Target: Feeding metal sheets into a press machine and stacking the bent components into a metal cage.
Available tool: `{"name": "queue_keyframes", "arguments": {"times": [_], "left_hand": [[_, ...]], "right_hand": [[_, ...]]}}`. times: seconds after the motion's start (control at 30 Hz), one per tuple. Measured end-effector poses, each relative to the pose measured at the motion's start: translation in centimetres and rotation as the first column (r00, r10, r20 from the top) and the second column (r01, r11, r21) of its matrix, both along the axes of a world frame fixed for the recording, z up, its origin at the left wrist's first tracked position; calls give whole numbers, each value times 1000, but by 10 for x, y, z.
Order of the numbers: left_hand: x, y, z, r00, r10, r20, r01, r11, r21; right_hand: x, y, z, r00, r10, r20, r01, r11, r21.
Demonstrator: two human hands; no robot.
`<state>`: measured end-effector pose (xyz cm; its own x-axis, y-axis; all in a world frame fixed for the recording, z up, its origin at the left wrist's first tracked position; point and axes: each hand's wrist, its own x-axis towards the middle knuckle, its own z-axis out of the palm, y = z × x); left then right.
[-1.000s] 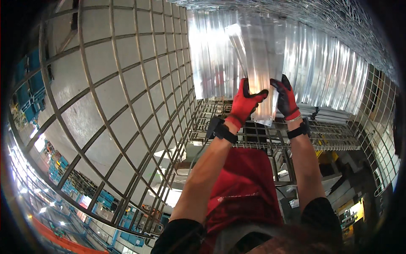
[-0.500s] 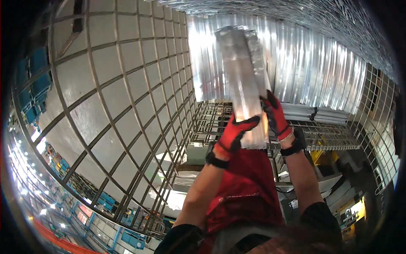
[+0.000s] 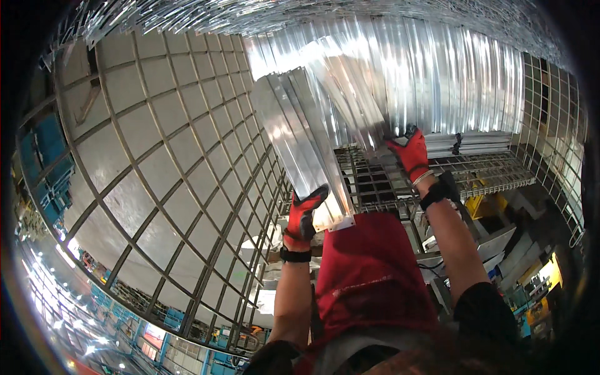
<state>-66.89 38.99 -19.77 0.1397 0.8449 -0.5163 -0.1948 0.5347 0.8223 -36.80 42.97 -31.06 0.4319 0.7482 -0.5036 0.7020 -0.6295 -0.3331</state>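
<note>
My left hand (image 3: 302, 217), in a red and black work glove, grips the near end of a few long shiny metal profiles (image 3: 292, 134). They lie side by side and slant away to the far left, their near ends by my red apron. My right hand (image 3: 410, 154), gloved alike, is closed around the near end of another metal profile (image 3: 353, 94), which tilts up to the left and is slightly blurred. Beyond both hands stands a dense row of similar metal profiles (image 3: 450, 81), closely packed along the wire cage.
A wire mesh side wall (image 3: 181, 175) rises on my left, another mesh wall (image 3: 550, 125) on the right. More profiles (image 3: 481, 145) lie flat beneath the row, above a wire shelf (image 3: 494, 172). A great mass of thin metal edges (image 3: 312, 9) fills the far top.
My hands have moved apart, splitting the bunch they held together. The left has gone left and nearer with several profiles; the right stays near the row with another profile.
</note>
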Motion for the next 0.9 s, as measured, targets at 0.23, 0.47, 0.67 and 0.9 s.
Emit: {"name": "queue_keyframes", "arguments": {"times": [0.23,0.47,0.67,0.9], "left_hand": [[-5,7,-1,898,-221,-379,286,950,124],[-6,-5,-9,968,-112,-224,85,989,-124],[-1,9,11,948,-165,-273,158,986,-47],[2,11,13,933,-193,-304,199,980,-10]], "right_hand": [[0,-68,-53,658,-543,-523,452,839,-303],[-37,-36,-52,-466,-658,-592,467,385,-796],[-32,-34,-42,-303,-688,-659,494,478,-726],[-56,-46,-39,48,-561,-827,615,669,-418]]}}
